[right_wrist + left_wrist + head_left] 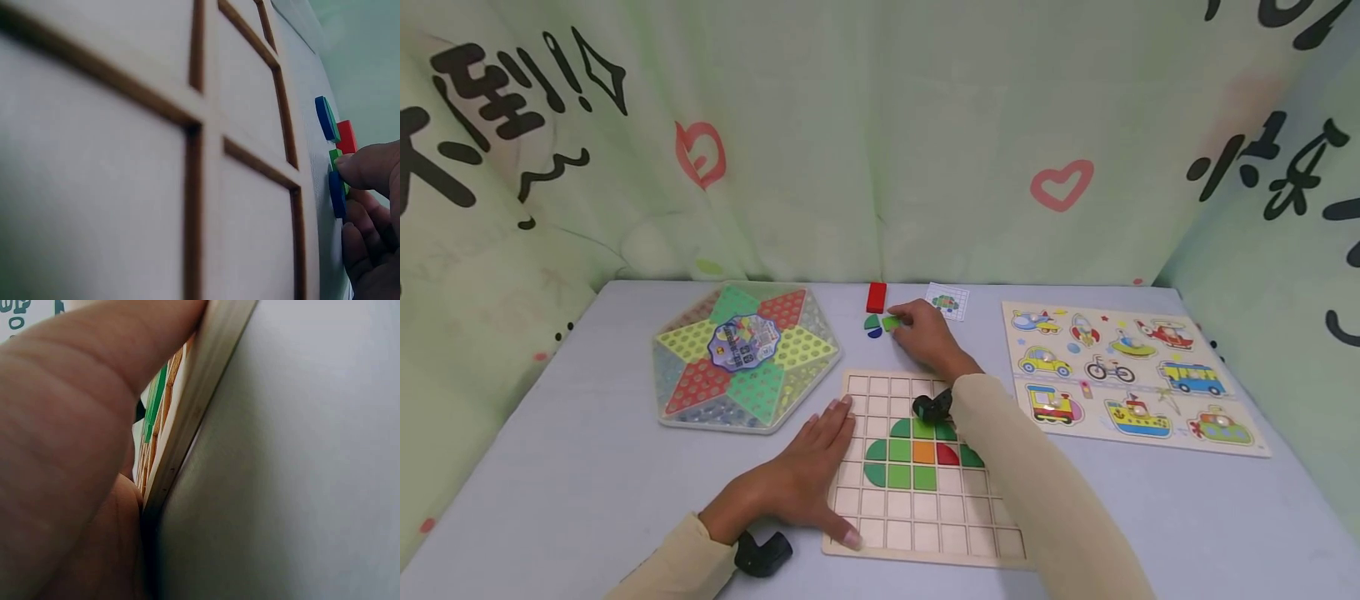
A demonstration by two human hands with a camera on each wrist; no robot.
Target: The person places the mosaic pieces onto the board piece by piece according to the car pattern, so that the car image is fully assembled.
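Note:
A wooden grid board point(872, 504) lies on the table in the head view. Several green squares point(898, 476), dark green rounded pieces point(876, 475), an orange square point(923, 452) and a red rounded piece point(947, 455) sit in its cells. My left hand point(797, 475) rests along the board's left edge, fingers extended and thumb over the near corner. Beyond the far edge, my right hand point(928, 333) pinches a light green square tile point(891, 322) between thumb and fingers. Close by lie a dark green rounded piece point(872, 321) and a blue rounded piece point(875, 332).
Red pieces point(876, 297) and a pattern card point(947, 301) lie at the table's back. On the left is a hexagonal Chinese checkers board point(808, 387); on the right, a vehicle puzzle board point(1097, 425). A printed curtain point(880, 167) hangs behind the table.

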